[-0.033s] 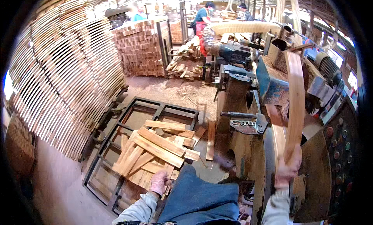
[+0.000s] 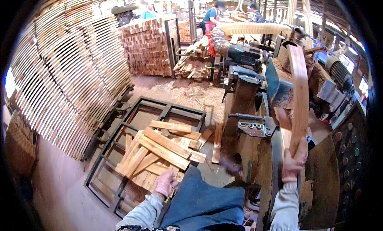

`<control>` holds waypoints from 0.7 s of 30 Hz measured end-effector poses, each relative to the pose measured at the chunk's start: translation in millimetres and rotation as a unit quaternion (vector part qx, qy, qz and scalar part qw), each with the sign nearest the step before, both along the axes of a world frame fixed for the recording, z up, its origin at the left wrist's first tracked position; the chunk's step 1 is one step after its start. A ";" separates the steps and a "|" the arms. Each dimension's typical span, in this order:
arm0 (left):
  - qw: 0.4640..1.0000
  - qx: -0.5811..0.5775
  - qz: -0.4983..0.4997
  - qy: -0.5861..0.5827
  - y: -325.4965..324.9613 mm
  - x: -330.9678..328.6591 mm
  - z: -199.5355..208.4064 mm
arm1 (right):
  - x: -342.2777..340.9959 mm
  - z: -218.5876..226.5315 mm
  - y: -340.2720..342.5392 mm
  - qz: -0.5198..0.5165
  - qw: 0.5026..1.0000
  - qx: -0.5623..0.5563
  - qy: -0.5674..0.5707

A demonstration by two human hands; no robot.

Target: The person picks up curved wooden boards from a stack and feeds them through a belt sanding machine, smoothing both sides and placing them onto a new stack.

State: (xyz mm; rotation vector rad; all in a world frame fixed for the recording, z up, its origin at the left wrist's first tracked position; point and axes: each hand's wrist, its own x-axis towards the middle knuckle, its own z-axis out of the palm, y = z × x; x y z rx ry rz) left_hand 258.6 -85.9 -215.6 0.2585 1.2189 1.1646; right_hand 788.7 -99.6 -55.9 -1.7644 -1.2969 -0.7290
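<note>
My right hand [image 2: 295, 164] is wrapped round the near end of a long wooden board [image 2: 299, 97]. The board rises away from me, its far end beside the blue machine housing [image 2: 280, 93]. Beneath it, another strip of wood [image 2: 284, 129] lies along the machine bed. On the left, my left hand [image 2: 165, 184] has its fingers curled, with nothing visible in them. It hovers at or rests against the near edge of a loose pile of short wooden boards [image 2: 165, 151]; whether it touches them I cannot tell. The pile lies on a black metal frame [image 2: 153, 100].
Tall stacked slats [image 2: 68, 83] line the left. Behind the frame stands a block of stacked wood [image 2: 145, 49]. A control panel with buttons [image 2: 347, 159] is at my right. A motor [image 2: 341, 73] and a ribbed hose [image 2: 255, 29] sit beyond. Co-workers [image 2: 209, 17] stand far back.
My right hand and its board have shifted slightly, the hand a little higher in view. My left hand stays beside the pile.
</note>
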 end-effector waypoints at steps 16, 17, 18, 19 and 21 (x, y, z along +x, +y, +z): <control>0.952 -0.195 0.089 0.218 141.2 -112.9 -311.1 | -111.7 17.8 -308.4 -0.067 0.907 -0.414 -0.040; 0.939 -0.149 0.082 0.298 151.5 -113.1 -331.9 | -113.1 14.8 -305.0 -0.085 0.896 -0.431 -0.060; 0.930 -0.159 0.099 0.317 160.3 -106.3 -347.3 | -111.4 18.5 -288.3 -0.093 0.899 -0.427 -0.040; 0.919 -0.168 0.119 0.337 169.8 -102.6 -359.0 | -105.2 16.9 -269.9 -0.073 0.911 -0.402 -0.057; 0.912 -0.197 0.108 0.342 184.5 -109.9 -377.1 | -76.8 6.3 -228.9 -0.044 0.925 -0.368 -0.078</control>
